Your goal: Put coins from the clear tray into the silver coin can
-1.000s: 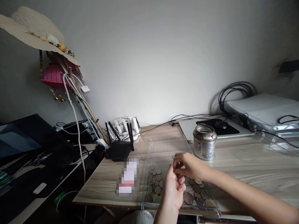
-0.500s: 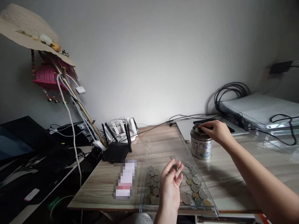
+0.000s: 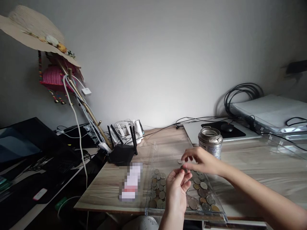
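Observation:
My left hand (image 3: pixel 177 187) is over the clear plastic tray, thumb and fingers pinched on a coin (image 3: pixel 183 168). Close above it, my right hand (image 3: pixel 200 160) has its thumb by that coin, with the fingers curved and apart from the thumb. Coins (image 3: pixel 162 195) of silver and brassy tone lie spread in the tray (image 3: pixel 187 213); the hands cover some of them. Behind my right hand, a silvery patterned tin (image 3: pixel 210 140) stands upright on the desk, a slot in its lid and its lower part partly hidden.
On the left of the desk are a black router (image 3: pixel 121 154) and a blurred-out paper item (image 3: pixel 131 183). A mouse (image 3: pixel 226 127) rests on a black pad behind the tin. Far left, a straw hat (image 3: pixel 35 28) hangs above looped white cables.
My right hand has left the tin's lid and come left and down to my left hand. My left thumb has closed on the coin that lay on its fingers. The view shifted slightly.

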### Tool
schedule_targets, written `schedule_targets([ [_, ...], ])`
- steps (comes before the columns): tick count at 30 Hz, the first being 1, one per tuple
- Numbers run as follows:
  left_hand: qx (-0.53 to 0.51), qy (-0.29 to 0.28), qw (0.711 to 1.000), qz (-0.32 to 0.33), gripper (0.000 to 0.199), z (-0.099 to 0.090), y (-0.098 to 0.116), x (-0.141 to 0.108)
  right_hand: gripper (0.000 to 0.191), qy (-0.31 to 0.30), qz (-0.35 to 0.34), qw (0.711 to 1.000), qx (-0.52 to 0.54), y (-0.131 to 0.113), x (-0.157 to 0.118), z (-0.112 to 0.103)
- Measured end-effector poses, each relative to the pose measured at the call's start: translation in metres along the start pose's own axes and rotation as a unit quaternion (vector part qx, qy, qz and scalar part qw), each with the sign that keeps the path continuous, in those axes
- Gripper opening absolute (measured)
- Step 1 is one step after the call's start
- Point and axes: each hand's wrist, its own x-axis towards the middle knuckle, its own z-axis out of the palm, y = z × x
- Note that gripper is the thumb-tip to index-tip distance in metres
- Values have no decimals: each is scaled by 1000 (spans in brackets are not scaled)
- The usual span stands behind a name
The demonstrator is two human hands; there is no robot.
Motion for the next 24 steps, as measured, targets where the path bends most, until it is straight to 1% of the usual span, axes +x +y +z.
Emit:
schedule_targets([
  [1,2,-2,1000,5,14,-1,0,0,23,-42,8,999,28,-1,1,7],
  [2,4,-4,1000,9,14,-1,-1,1,25,-63,22,996,50,0,1,13],
  [4,10,-11,1000,8,15,-2,0,2,26,-67,56,993,85,6,0,20],
  [6,14,-18,1000,-2,19,-2,0,3,24,-59,75,991,97,12,0,20],
  [9,12,-21,1000,-10,22,-3,1,4,22,-66,58,992,93,12,0,17],
  [11,17,-18,1000,-9,21,-3,0,4,24,-79,29,991,103,6,1,12],
  [12,22,-14,1000,-8,21,-3,0,4,26,-74,16,991,108,2,2,10],
  [13,28,-11,1000,-7,21,-3,0,4,28,-57,6,993,107,0,2,6],
  [14,32,-10,999,-6,21,-3,-1,3,29,-26,2,995,95,-1,2,1],
  [15,34,-11,999,-5,22,-2,0,3,29,19,4,997,71,0,1,-6],
  [16,36,-14,999,-4,23,-2,0,2,28,75,13,997,33,4,0,-14],
  [17,38,-19,999,-4,24,-1,0,1,28,141,29,989,-18,11,-1,-22],
  [18,42,-24,999,-5,25,0,1,0,27,208,52,974,-76,20,-3,-31],
  [19,47,-28,999,-7,26,0,1,-1,27,268,77,951,-134,30,-4,-40],
  [20,51,-29,998,-8,28,1,2,-1,26,314,102,926,-185,41,-6,-48],
  [21,56,-30,998,-10,29,1,2,-1,27,340,126,905,-223,53,-7,-56],
  [22,61,-30,998,-11,30,2,2,-1,27,346,147,893,-247,64,-9,-61],
  [23,66,-29,997,-12,31,2,2,-1,28,336,164,891,-257,73,-10,-66],
  [24,70,-27,997,-13,31,2,2,-1,29,318,178,895,-256,81,-11,-69],
])
